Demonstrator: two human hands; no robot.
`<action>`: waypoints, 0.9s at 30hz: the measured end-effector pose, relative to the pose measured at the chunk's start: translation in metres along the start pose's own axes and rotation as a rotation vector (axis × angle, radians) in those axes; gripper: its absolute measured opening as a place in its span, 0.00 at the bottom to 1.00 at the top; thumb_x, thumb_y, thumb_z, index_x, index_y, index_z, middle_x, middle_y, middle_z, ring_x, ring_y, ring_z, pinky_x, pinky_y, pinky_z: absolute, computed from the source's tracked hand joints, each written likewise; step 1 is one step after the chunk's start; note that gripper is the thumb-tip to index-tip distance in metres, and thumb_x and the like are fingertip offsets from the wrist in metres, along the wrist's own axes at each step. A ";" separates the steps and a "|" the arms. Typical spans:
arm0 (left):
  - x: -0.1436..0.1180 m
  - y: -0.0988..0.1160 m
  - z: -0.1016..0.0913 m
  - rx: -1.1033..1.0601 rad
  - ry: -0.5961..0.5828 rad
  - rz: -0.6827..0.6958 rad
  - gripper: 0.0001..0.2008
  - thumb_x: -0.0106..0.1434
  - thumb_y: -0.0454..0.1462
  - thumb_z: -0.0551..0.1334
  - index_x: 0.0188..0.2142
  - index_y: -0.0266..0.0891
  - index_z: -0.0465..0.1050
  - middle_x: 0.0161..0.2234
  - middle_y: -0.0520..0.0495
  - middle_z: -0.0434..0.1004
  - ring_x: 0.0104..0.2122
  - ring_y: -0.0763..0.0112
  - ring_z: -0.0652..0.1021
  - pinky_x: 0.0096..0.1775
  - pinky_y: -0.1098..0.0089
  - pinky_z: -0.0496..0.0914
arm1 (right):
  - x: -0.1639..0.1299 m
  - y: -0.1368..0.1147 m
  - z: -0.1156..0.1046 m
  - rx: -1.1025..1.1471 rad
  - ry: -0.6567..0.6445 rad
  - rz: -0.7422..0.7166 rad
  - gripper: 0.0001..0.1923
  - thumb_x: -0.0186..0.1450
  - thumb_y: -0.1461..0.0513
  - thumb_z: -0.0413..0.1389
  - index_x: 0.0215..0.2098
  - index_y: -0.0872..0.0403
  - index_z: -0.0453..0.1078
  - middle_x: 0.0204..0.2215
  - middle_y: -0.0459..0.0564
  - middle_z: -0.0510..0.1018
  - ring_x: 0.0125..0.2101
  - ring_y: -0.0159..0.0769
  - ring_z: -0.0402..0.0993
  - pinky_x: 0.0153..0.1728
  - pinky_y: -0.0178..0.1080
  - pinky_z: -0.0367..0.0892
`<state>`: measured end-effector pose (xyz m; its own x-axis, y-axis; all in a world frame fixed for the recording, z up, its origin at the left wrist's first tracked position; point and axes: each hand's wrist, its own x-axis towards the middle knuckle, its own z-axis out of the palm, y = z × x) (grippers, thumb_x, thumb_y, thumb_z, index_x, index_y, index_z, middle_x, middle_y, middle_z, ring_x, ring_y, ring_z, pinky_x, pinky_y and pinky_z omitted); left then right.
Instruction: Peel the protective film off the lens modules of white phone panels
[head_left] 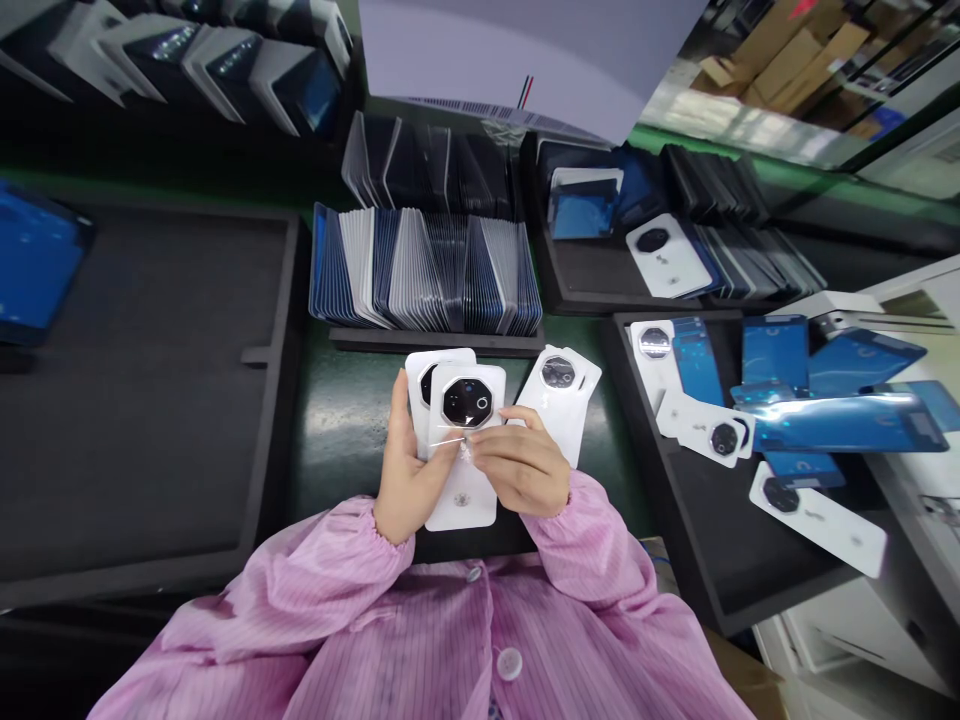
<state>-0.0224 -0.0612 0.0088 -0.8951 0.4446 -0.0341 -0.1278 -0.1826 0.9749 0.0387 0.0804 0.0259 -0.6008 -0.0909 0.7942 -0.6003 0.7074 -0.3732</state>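
A white phone back cover (462,505) with a black octagonal camera window is in front of me, its camera end away from my body. My left hand (409,470) grips it from the left side, thumb across its face. A second white back cover (417,405) shows partly behind it, against my left fingers. My right hand (521,465) is bent over the front cover, its fingertips pinched together just below the camera window. A thin shiny line lies by those fingertips; what they pinch is too small to tell. More white back covers (559,405) lie beside my right hand.
A rack of upright back panels (427,270) stands ahead. On the right, a black tray (705,530) holds white covers and blue-filmed panels (840,420). Another black tray (142,400) lies left, with a blue panel (37,260). Stacked panels (225,70) stand far left.
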 end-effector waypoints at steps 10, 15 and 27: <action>-0.002 0.002 0.002 0.004 -0.003 -0.048 0.43 0.59 0.40 0.65 0.66 0.51 0.41 0.67 0.43 0.49 0.63 0.52 0.59 0.59 0.50 0.60 | -0.005 0.004 0.001 -0.275 0.007 0.160 0.15 0.62 0.70 0.57 0.42 0.45 0.72 0.36 0.46 0.80 0.47 0.43 0.73 0.48 0.52 0.68; -0.002 0.003 0.004 -0.052 -0.016 -0.107 0.43 0.59 0.41 0.65 0.66 0.51 0.40 0.65 0.41 0.53 0.61 0.52 0.64 0.56 0.50 0.65 | -0.006 0.004 0.001 -0.337 -0.015 0.384 0.29 0.62 0.60 0.60 0.60 0.48 0.60 0.62 0.56 0.59 0.62 0.56 0.53 0.58 0.63 0.56; 0.003 0.003 0.002 -0.150 -0.037 -0.190 0.43 0.58 0.42 0.66 0.66 0.47 0.43 0.61 0.38 0.61 0.57 0.53 0.69 0.55 0.53 0.67 | -0.025 0.036 -0.038 -0.007 0.477 0.770 0.31 0.64 0.60 0.57 0.62 0.51 0.52 0.57 0.59 0.65 0.56 0.47 0.65 0.56 0.56 0.63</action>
<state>-0.0244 -0.0587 0.0122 -0.8328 0.5150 -0.2030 -0.3569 -0.2192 0.9081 0.0525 0.1347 0.0109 -0.5511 0.7085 0.4407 -0.1185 0.4564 -0.8819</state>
